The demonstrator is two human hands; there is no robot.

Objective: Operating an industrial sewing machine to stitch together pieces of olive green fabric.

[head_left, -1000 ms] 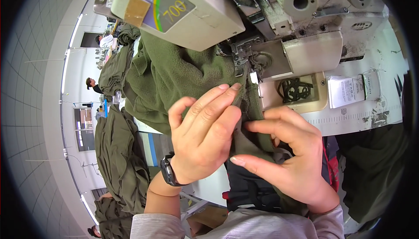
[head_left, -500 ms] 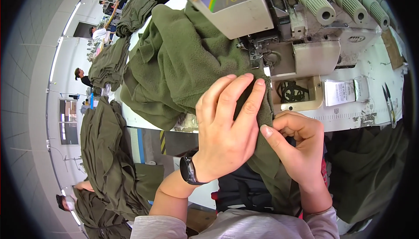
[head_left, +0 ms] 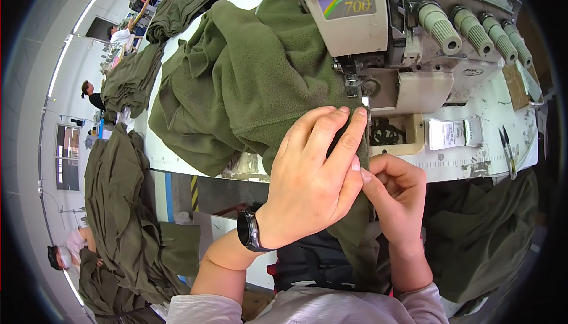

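At the sewing machine [head_left: 355, 31], the green cloth [head_left: 278, 78] is pressed by the flattened left hand [head_left: 313, 173]; its edge is now pinched by the right hand [head_left: 397, 200], spread a second ago, so seemingly better steadied.

White table [head_left: 523, 137] bearing fleece [head_left: 260, 75], 1 sewing machine [head_left: 358, 34], labels [head_left: 447, 134], pointed tool [head_left: 507, 152]

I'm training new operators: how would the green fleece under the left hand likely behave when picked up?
The green fleece would probably be floppy, judging by its loose folds. Its fuzzy surface suggests it won't slip easily. Part hangs off the table, so it may drag when lifted.
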